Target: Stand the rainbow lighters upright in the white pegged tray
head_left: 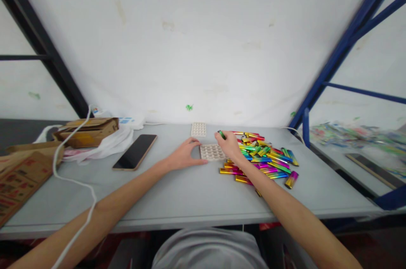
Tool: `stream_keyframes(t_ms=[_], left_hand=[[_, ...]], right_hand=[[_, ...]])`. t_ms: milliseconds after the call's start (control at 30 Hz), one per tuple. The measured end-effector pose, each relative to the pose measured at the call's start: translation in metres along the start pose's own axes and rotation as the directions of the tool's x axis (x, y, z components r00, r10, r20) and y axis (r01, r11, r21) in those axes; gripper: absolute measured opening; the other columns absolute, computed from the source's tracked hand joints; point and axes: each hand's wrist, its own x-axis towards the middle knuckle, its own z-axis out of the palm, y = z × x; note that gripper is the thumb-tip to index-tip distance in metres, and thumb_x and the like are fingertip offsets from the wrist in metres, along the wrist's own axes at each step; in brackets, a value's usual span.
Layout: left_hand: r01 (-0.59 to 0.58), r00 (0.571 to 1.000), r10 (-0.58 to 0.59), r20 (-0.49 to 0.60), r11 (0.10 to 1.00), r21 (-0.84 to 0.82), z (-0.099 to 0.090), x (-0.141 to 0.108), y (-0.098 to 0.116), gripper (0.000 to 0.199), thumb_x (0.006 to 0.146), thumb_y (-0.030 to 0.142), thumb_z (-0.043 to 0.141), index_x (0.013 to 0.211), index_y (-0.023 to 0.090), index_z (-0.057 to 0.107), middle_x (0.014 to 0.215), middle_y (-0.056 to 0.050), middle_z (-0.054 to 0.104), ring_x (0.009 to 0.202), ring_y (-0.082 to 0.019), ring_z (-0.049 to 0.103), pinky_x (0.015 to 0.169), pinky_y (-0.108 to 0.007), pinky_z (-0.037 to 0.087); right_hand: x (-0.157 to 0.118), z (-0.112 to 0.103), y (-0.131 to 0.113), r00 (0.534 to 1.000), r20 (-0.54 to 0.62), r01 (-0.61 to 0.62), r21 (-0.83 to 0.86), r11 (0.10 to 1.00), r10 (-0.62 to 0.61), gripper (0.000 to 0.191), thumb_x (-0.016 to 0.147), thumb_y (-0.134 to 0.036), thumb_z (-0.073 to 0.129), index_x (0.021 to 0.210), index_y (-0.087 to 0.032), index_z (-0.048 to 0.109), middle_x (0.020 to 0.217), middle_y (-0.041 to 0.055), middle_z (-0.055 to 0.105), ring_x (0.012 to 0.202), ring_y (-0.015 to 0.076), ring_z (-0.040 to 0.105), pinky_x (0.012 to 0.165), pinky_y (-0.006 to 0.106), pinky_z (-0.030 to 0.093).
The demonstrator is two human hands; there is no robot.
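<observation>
Metallic tubes (264,160) gleam gold, green and magenta.

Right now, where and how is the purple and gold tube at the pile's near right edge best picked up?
Probably by pinching the purple and gold tube across its middle, coming from above and the right. It appears to lie slanted, its purple end farther away and to the right; the other tubes lie left of and beyond it, while tabletop borders its right.
</observation>
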Motion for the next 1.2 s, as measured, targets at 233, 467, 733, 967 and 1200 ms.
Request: stream_keyframes(t_ms=[233,467,733,967,1200], left_hand=[[0.011,1.0,-0.011,-0.011,1.0,-0.025,0.0,0.001,-0.003,0.077,0.066,0.071,0.077,0.122,0.018,0.068,0.131,-0.013,0.059,0.122,-0.032,0.059,0.113,-0.045,0.044],[0.03,0.999,-0.031,-0.027,0.998,-0.063,0.0,0.004,-0.009,0.077,0.061,0.07,0.081,0.12,0.021,0.071,0.129,-0.011,0.063,0.122,-0.032,0.06,0.113,-0.046,0.044],[0.035,0.999,-0.039,-0.024,0.992,-0.124,-0.002,0.005,-0.01,0.08,0.059,0.065,0.085,0.124,0.021,0.07,0.129,-0.01,0.066,0.121,-0.032,0.061,0.112,-0.045,0.044],[0.021,1.0,-0.021,0.004,0.986,-0.163,-0.004,0.005,-0.009,0.074,0.06,0.064,0.085,0.121,0.023,0.073,0.131,-0.01,0.064,0.123,-0.032,0.059,0.113,-0.045,0.043],[0.019,0.999,-0.016,0.032,0.994,-0.105,-0.008,0.004,-0.006,0.074,0.063,0.068,0.081,0.122,0.024,0.072,0.133,-0.01,0.061,0.126,-0.032,0.057,0.115,-0.045,0.041]], right_hand=[[-0.002,0.001,0.001,0.97,0.213,0.097,0.082,0.992,-0.112,0.04,0.102,-0.053,0.036,0.089,-0.02,0.055,0.074,-0.0017,0.059,0.064,0.014,0.053,0.064,0.026,0.041],[0.0,-0.001,0.003,0.924,0.259,0.343,-0.231,0.911,-0.282,0.042,0.105,-0.049,0.04,0.08,-0.02,0.056,0.074,0.0024,0.061,0.07,0.017,0.055,0.07,0.028,0.04],[0.002,0.001,0.005,0.912,0.334,0.323,-0.225,0.919,-0.238,0.031,0.104,-0.04,0.048,0.088,-0.018,0.062,0.084,0.0055,0.073,0.074,0.0182,0.064,0.069,0.026,0.041],[0.006,0.011,0.0,0.852,0.449,0.456,-0.382,0.804,-0.27,0.027,0.105,-0.036,0.047,0.099,-0.014,0.062,0.096,0.0111,0.071,0.087,0.0206,0.064,0.079,0.03,0.046],[0.009,0.002,0.005,0.833,0.49,0.492,-0.446,0.747,-0.256,0.033,0.103,-0.042,0.052,0.112,-0.013,0.066,0.105,0.0116,0.068,0.096,0.0216,0.064,0.089,0.033,0.047]])
